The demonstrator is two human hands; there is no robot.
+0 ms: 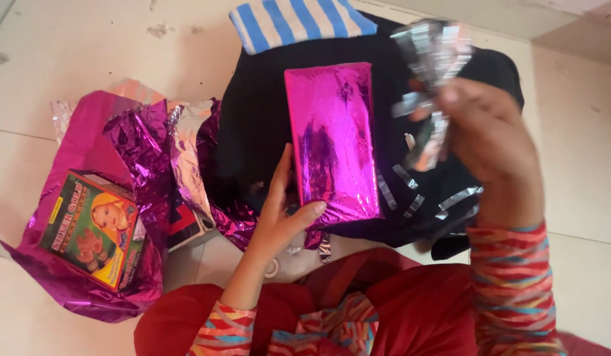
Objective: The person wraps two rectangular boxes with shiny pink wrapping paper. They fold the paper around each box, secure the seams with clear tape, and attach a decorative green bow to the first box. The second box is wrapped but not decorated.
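You hold a pink wrapped box in one hand and silver ribbon in the other.

Your left hand is clamped on the lower left corner of the pink wrapped box, thumb across its front; the box lies at the centre of the frame on a black cloth. Your right hand, upper right, is closed on a bunch of silver ribbon, blurred. Loose pink foil and a green printed box lie at lower left.

Magenta foil-wrapped box centre; green-yellow carton — left
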